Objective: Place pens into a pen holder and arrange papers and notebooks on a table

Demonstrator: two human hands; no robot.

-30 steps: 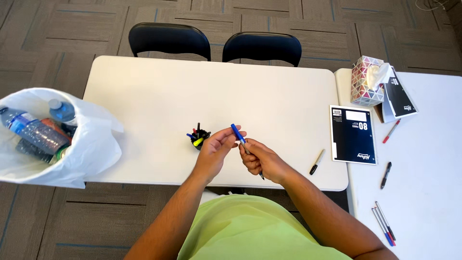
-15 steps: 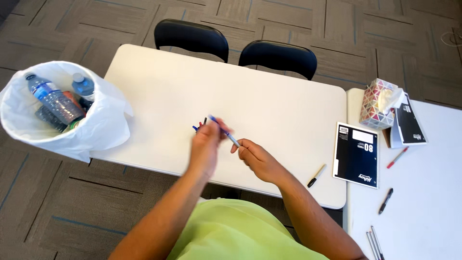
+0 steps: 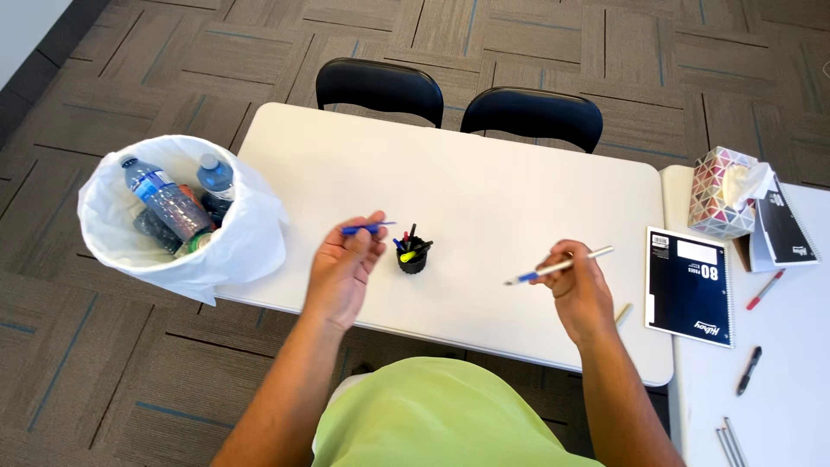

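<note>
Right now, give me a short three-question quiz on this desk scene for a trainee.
1. True or false: the left hand holds a blue pen cap.
2. What stands between the two hands? A) black pen cup B) tissue box C) notebook
3. Fill in: the right hand holds a ____ pen with a blue tip.

Key:
1. True.
2. A: the black pen cup stands on the white table.
3. White.
</note>
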